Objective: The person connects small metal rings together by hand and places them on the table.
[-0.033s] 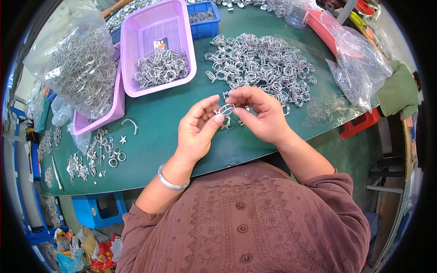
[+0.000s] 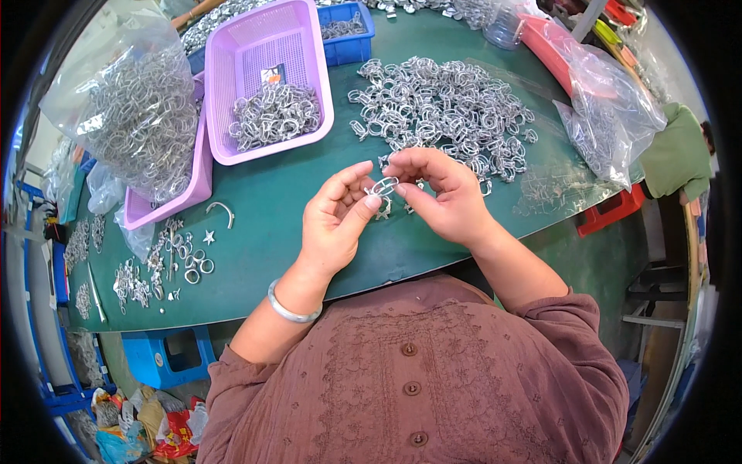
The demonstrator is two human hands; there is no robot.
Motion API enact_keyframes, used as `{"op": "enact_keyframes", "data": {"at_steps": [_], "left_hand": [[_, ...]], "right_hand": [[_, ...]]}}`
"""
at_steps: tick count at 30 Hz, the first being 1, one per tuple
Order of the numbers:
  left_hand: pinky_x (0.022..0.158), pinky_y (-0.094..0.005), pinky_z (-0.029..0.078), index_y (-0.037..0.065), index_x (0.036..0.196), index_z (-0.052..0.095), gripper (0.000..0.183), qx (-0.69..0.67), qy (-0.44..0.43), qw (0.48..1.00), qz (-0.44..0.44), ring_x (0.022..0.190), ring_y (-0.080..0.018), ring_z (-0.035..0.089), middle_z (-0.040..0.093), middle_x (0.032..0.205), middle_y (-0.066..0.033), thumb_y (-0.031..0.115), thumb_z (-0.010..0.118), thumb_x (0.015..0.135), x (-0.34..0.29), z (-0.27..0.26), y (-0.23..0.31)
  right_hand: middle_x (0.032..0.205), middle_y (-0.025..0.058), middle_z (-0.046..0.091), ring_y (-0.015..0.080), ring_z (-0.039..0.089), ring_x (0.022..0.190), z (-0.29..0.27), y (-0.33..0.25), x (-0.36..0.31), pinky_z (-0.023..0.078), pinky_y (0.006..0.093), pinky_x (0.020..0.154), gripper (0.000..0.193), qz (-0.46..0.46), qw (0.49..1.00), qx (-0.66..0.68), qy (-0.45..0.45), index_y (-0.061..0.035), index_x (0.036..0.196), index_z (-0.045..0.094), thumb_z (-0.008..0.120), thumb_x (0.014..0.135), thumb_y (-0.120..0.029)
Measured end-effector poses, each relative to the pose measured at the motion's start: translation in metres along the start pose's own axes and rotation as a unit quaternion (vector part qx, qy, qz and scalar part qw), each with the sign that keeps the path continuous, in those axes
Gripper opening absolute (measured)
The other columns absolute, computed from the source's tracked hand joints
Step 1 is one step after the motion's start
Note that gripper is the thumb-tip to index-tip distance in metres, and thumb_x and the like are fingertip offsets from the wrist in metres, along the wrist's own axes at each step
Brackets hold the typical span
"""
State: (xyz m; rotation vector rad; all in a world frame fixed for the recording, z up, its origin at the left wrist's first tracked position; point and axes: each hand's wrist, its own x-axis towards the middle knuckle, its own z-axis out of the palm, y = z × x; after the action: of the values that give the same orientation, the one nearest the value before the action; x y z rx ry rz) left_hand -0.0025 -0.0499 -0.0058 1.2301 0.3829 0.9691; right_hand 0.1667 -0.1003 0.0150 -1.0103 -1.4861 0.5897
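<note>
Over the near part of the table, a small silver openwork metal ring piece [image 2: 384, 185] is held between my two hands. My left hand [image 2: 335, 213] pinches its left end between thumb and fingers. At the other end, the thumb and forefinger of my right hand [image 2: 442, 193] close on it. Just beneath lie a few more silver pieces, partly hidden by my fingers. Beyond my right hand spreads a large heap of similar silver ring pieces [image 2: 444, 108]. A pale bangle [image 2: 292, 305] circles my left wrist.
Left of the heap, a lilac basket [image 2: 325, 85] holds more silver pieces beside a blue bin [image 2: 348, 50]. A full clear bag [image 2: 139, 116] leans in another lilac basket [image 2: 174, 205]. Loose rings and star pieces lie on the green table [image 2: 255, 263]. A plastic bag [image 2: 610, 135] sits right.
</note>
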Motion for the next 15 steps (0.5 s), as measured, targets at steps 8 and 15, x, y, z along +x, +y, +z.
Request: {"op": "enact_keyframes", "data": {"at_steps": [8, 15], "left_hand": [[0.080, -0.0241, 0.046, -0.001, 0.122, 0.046, 0.042, -0.002, -0.008, 1.000, 0.030, 0.094, -0.0119, 0.054, 0.054, 0.100, -0.0053, -0.006, 0.059, 0.082, 0.0010, 0.0006, -0.0019], [0.079, -0.0233, 0.046, 0.000, 0.122, 0.046, 0.044, 0.014, -0.001, 0.999, 0.041, 0.092, -0.0111, 0.053, 0.054, 0.101, -0.0055, -0.008, 0.058, 0.081, -0.0001, 0.0019, 0.0015]], "right_hand": [[0.093, 0.0077, 0.063, 0.0131, 0.062, 0.081, -0.0003, -0.0014, -0.0004, 0.050, 0.0257, 0.073, 0.034, -0.006, 1.000, 0.006, 0.003, -0.0015, 0.109, 0.055, 0.058, 0.076, 0.007], [0.094, 0.0090, 0.063, 0.0162, 0.062, 0.083, -0.0026, -0.0006, -0.0001, 0.050, 0.0272, 0.073, 0.034, -0.013, 1.000, -0.006, 0.014, -0.0013, 0.108, 0.055, 0.058, 0.076, 0.007]]}}
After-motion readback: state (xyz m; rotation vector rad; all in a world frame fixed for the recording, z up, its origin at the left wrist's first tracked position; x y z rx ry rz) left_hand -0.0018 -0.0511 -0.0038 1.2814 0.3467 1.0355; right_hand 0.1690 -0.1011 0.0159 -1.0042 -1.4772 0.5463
